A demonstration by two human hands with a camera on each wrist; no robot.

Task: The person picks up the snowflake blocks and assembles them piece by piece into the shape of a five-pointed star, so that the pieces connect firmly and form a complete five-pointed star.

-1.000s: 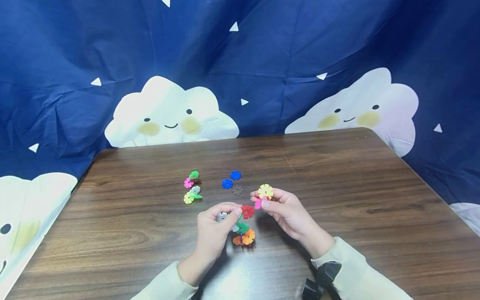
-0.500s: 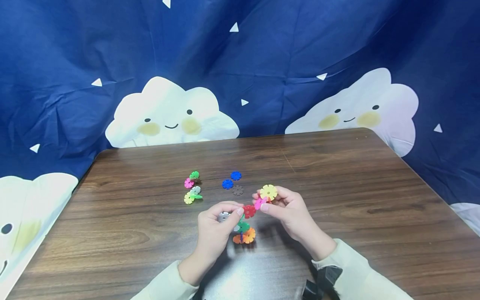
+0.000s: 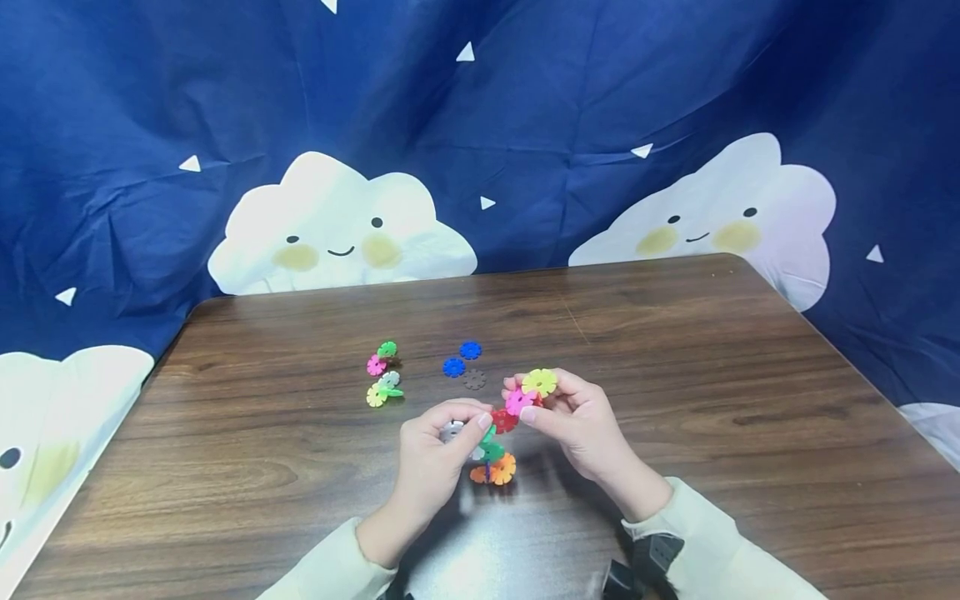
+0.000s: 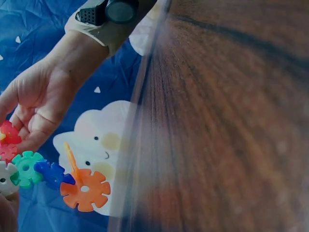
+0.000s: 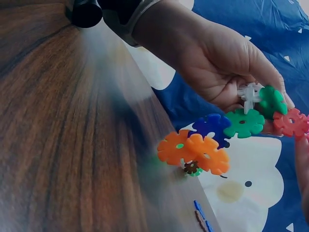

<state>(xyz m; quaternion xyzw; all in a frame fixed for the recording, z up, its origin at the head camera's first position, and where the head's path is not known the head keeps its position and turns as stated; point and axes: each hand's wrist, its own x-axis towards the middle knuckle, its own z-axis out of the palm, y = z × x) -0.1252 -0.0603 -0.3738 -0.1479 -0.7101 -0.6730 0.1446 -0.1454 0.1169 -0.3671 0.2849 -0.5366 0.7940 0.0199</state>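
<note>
My left hand [image 3: 435, 454] pinches a linked chain of plastic flower discs between thumb and fingers. Along it are a clear-white disc [image 5: 249, 97], green discs [image 5: 245, 123], a blue disc [image 5: 211, 129] and orange discs [image 3: 504, 469] at the low end. A red disc [image 3: 505, 420] sticks out at the chain's right. My right hand [image 3: 592, 433] pinches a smaller cluster with a yellow disc [image 3: 539, 382] and a pink disc [image 3: 520, 402]; some red shows behind. Pink and red discs meet or overlap; whether they are slotted together, I cannot tell.
Beyond my hands on the wooden table [image 3: 750, 400] lie two blue discs [image 3: 453, 367] and a brown disc [image 3: 474, 380]. Farther left are a pink-and-green cluster [image 3: 377, 365] and a yellow, green and grey cluster [image 3: 377, 395]. A blue cloud-print curtain [image 3: 525, 100] hangs behind.
My right hand's cluster has turned, so the pink disc faces the head camera more. The left hand's chain has shifted slightly right, and the red and pink discs have come together.
</note>
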